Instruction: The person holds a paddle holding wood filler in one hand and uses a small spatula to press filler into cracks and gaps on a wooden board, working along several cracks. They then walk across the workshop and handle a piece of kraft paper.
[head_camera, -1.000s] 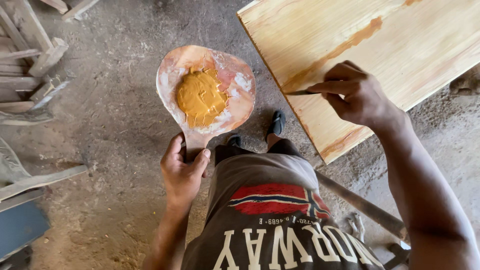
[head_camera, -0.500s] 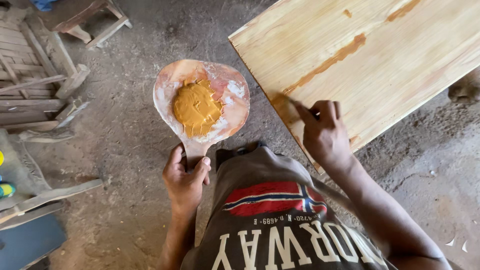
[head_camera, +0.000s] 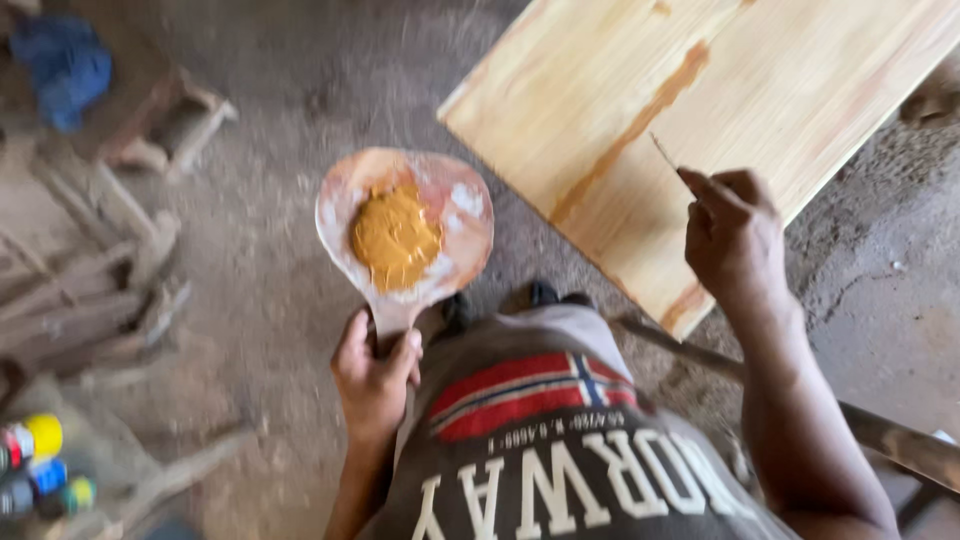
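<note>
Left hand (head_camera: 372, 375) is closed tight around the handle of a round paddle (head_camera: 405, 235). That paddle is a flat wooden board with a blob of yellow-brown paste (head_camera: 395, 237) in its middle. Its long line runs from the handle at 6 o'clock up to the round end at 12 o'clock, so it points away from the person. It hangs over the dirt floor (head_camera: 270, 300), just left of the big board.

Next comes the big board (head_camera: 700, 110), pale wood, slanting from about 7 o'clock up to 1 o'clock. A brown streak (head_camera: 630, 135) of paste runs along it the same way.

Right hand (head_camera: 735, 235) is pinched shut on a thin blade (head_camera: 663, 150). The blade points up toward 11 o'clock, and its tip is near the streak. I cannot tell if it touches the wood.

Half a second ago the right hand was lower on the big board, by its near edge, pressing at a paste spot. Now it has gone higher and more to the right. The left hand keeps the same grip on the paddle.

Scrap wood (head_camera: 90, 270) lies at 9 o'clock, blurry.
</note>
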